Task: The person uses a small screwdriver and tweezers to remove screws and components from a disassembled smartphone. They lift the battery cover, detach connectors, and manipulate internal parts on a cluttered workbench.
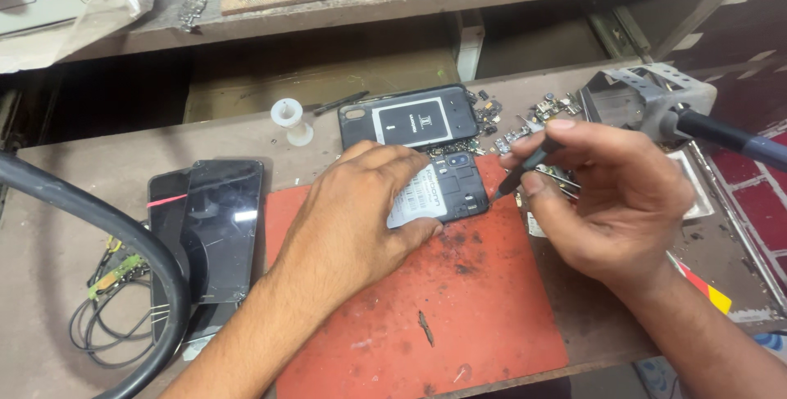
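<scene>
An opened phone [447, 190] with its back off lies on a red work mat [459, 309]. My left hand [352, 219] presses down on the phone's left part and covers much of it. My right hand [611, 194] pinches a thin dark tool [525, 165], a screwdriver or tweezers, whose tip touches the phone's right edge. A black back cover [407, 116] lies just behind the phone.
Two dark phones [209, 235] lie stacked at the left, beside a thick black hose [90, 219] and loose wires [106, 309]. A white spool [291, 120], small parts [525, 120] and a grey stand [656, 100] sit at the back. A shelf runs above.
</scene>
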